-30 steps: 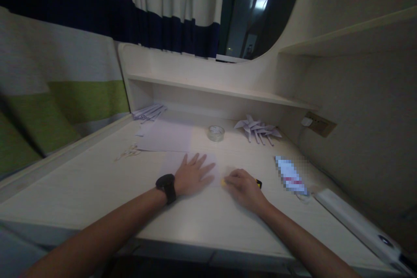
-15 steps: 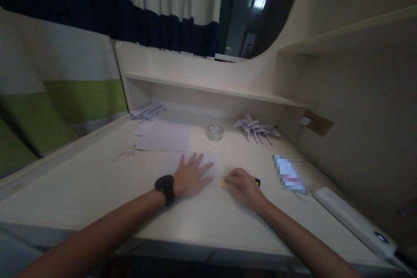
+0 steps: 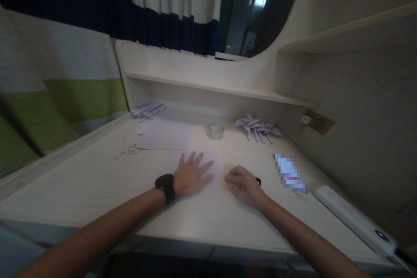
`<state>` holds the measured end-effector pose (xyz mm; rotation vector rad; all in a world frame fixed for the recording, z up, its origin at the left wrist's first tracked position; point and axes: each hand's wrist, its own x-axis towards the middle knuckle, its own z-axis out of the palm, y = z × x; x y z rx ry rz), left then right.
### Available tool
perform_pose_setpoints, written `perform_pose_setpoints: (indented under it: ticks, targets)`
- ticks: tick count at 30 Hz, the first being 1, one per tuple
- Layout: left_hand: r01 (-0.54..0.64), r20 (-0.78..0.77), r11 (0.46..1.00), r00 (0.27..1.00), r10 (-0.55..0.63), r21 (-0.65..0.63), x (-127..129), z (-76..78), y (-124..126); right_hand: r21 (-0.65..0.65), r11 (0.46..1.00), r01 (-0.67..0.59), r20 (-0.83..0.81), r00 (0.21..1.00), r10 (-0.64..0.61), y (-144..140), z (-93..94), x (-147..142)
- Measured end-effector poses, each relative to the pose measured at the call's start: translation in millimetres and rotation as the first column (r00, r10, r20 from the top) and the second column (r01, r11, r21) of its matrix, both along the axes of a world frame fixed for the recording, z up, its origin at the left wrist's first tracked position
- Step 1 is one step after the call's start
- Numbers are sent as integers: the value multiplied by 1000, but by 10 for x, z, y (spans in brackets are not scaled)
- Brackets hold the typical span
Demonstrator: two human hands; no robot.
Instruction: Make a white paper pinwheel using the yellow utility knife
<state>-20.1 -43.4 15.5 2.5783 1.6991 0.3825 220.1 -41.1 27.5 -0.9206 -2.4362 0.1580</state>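
My left hand [image 3: 192, 175] lies flat with its fingers spread, pressing on a small white sheet of paper [image 3: 169, 163]. A black watch sits on that wrist. To the right of the sheet, my right hand [image 3: 243, 186] is closed over a yellow-and-black tool [image 3: 258, 181]. Only its yellow front and its black rear end show past the fingers, so its kind is mostly hidden. Beyond the left hand lies a stack of larger white paper [image 3: 164, 132].
A roll of clear tape [image 3: 215, 132] stands behind the hands. Paper pinwheels [image 3: 256, 128] lie at the back right, rolled paper sticks [image 3: 148, 111] at the back left, and thin string-like pieces [image 3: 127, 151] nearby. A pixelated packet [image 3: 289, 173] and a long white device [image 3: 353, 217] lie rightward.
Both hands keep the same place and pose. The view has shifted very slightly.
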Motion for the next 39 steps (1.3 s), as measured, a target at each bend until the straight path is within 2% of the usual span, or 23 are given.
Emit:
perform_pose_setpoints:
  ticks: [8, 16, 26, 31, 34, 39]
  targets:
    - [23, -14, 1000, 1000, -23, -13, -5, 10, -23, -15, 999, -41, -3, 999, 41, 50, -23, 14]
    - [50, -16, 999, 999, -50, -18, -49, 21, -8, -94, 993, -67, -23, 998, 65, -27, 37, 91]
    - [11, 31, 999, 999, -12, 37, -39, 32, -27, -62, 997, -50, -29, 998, 48, -24, 15, 111]
    - [8, 78, 996, 997, -14, 85, -223, 117, 86, -75, 996, -51, -31, 998, 49, -21, 26, 104]
    - [14, 77, 999, 997, -18, 48, -407, 169, 153, -73, 996, -53, -31, 998, 50, -17, 25, 104]
    - [37, -39, 999, 999, -37, -1, -567, 205, 117, -67, 998, -8, -37, 999, 5, -6, 1, 103]
